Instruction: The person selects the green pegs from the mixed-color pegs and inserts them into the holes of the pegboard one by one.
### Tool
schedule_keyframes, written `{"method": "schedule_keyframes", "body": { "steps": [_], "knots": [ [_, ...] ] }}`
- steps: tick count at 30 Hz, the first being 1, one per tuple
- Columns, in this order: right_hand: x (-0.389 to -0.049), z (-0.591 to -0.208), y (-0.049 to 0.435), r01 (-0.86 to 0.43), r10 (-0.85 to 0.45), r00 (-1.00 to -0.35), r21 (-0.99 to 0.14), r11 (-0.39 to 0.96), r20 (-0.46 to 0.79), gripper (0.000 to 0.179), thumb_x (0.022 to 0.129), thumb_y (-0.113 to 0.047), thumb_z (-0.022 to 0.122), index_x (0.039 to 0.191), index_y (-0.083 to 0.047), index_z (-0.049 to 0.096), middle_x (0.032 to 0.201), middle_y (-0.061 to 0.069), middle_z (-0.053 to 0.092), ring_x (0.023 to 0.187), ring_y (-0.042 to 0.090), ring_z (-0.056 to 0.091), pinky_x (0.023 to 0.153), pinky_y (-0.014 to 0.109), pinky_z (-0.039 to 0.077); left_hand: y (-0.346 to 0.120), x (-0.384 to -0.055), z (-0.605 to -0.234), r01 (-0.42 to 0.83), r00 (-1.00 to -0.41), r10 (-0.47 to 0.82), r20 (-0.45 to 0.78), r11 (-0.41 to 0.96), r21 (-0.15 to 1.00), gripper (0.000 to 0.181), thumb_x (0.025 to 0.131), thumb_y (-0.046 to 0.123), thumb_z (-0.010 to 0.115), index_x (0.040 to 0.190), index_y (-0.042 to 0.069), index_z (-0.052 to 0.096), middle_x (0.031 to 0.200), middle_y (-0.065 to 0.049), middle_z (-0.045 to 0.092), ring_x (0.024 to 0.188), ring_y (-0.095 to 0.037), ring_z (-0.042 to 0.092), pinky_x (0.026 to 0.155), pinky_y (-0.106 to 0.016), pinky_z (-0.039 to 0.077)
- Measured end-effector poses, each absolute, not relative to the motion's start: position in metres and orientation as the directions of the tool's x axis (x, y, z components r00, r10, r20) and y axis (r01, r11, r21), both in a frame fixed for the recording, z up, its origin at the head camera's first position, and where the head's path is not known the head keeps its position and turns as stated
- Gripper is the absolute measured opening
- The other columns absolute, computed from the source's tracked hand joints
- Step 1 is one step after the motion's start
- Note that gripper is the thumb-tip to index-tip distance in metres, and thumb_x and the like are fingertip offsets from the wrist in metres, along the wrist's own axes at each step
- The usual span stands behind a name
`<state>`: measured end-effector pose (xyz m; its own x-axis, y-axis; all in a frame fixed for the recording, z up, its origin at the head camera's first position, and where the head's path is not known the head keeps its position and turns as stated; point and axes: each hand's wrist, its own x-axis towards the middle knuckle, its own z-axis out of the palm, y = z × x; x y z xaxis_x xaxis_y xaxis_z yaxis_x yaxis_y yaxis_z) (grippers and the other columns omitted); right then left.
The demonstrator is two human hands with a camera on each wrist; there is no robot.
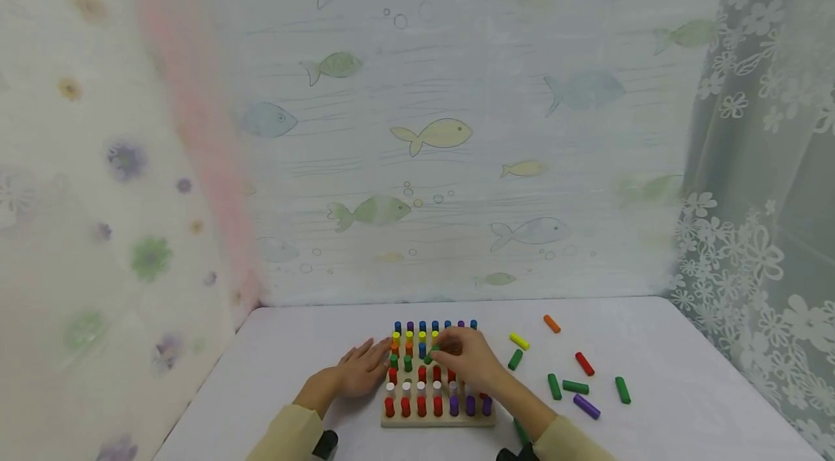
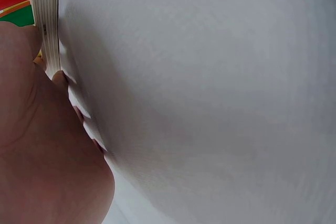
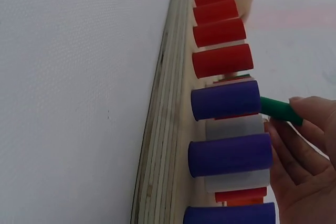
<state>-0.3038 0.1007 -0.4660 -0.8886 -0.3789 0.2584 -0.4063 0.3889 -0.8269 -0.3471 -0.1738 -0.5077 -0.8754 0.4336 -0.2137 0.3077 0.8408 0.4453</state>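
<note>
A wooden pegboard [image 1: 437, 425] stands on the white table, filled with rows of coloured pegs: red and purple at the front, then white, red, green, orange, yellow and blue behind. My right hand [image 1: 471, 358] is over its middle and pinches a green peg [image 3: 282, 110] between thumb and fingers, held at a slant above the green row. My left hand [image 1: 364, 368] lies on the table with fingers straight, at the board's left edge. In the left wrist view the left hand [image 2: 47, 129] touches the layered side of the board [image 2: 46, 22].
Loose pegs lie on the table right of the board: several green ones [image 1: 575, 387], a purple peg [image 1: 586, 406], a red peg [image 1: 584, 364], a yellow peg [image 1: 519, 341] and an orange peg [image 1: 551, 323]. Another green peg [image 1: 521, 433] lies beside the right forearm. A fish-patterned curtain [image 1: 457, 178] hangs behind.
</note>
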Motion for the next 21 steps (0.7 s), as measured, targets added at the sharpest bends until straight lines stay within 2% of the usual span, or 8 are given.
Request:
{"method": "schedule_keyframes", "body": {
  "steps": [7, 21],
  "knots": [
    [-0.307, -0.471, 0.094, -0.441, -0.387, -0.879, -0.78, 0.444, 0.276, 0.018, 0.097, -0.013, 0.071, 0.109, -0.001, 0.073, 0.099, 0.001, 0.075, 0.087, 0.013, 0.068, 0.077, 0.025, 0.057, -0.174, -0.349, -0.51, 0.316, -0.876, 0.437, -0.206, 0.84, 0.442, 0.064, 0.109, 0.05, 0.035, 0.162, 0.014, 0.03, 0.169, -0.006, 0.027, 0.157, -0.036, 0.013, 0.124, -0.062, 0.007],
    [-0.31, -0.474, 0.086, -0.397, -0.363, -0.905, -0.754, 0.524, 0.224, 0.016, 0.096, -0.013, 0.073, 0.109, -0.005, 0.077, 0.099, -0.003, 0.075, 0.088, 0.011, 0.067, 0.082, 0.032, 0.06, -0.175, -0.347, -0.507, 0.313, -0.873, 0.439, -0.212, 0.838, 0.448, 0.066, 0.109, 0.052, 0.033, 0.163, 0.014, 0.028, 0.169, -0.007, 0.026, 0.157, -0.036, 0.012, 0.125, -0.062, 0.006]
  ]
}}
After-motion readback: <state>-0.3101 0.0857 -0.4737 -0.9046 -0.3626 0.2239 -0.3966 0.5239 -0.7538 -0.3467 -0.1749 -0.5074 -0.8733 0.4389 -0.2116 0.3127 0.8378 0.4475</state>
